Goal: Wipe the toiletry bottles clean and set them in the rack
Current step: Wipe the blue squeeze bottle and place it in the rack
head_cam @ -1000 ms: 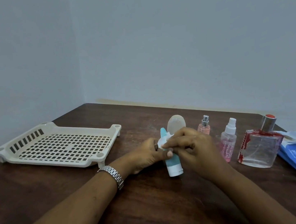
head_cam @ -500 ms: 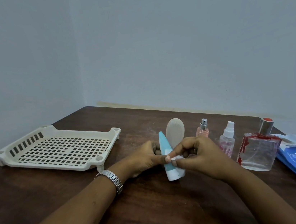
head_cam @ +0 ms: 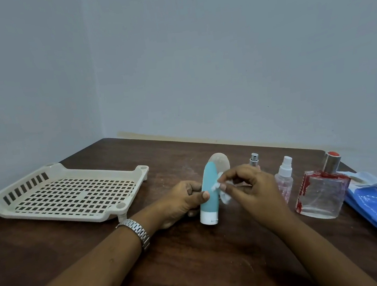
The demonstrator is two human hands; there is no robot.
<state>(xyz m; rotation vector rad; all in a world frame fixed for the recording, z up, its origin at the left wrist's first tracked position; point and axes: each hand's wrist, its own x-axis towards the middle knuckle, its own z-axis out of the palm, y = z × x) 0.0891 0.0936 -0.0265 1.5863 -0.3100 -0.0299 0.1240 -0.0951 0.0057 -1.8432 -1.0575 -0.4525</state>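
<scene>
Wiping step on the teal tube [head_cam: 209, 188]!
Left hand [head_cam: 180, 201] grips it cap-down over the surface [head_cam: 198, 261], and right hand [head_cam: 248, 187] pinches a white wipe [head_cam: 224, 197] against its side. Next, likely, a carry left to the rack [head_cam: 65, 195], well apart.

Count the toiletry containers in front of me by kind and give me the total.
Squeeze tubes: 2 (teal tube, held in the left hand while the right hand pinches a white wipe against it; pale tube behind it)
Spray bottles: 2 (silver-topped spray bottle; white-topped spray bottle)
Square glass bottle: 1
Total: 5
</scene>
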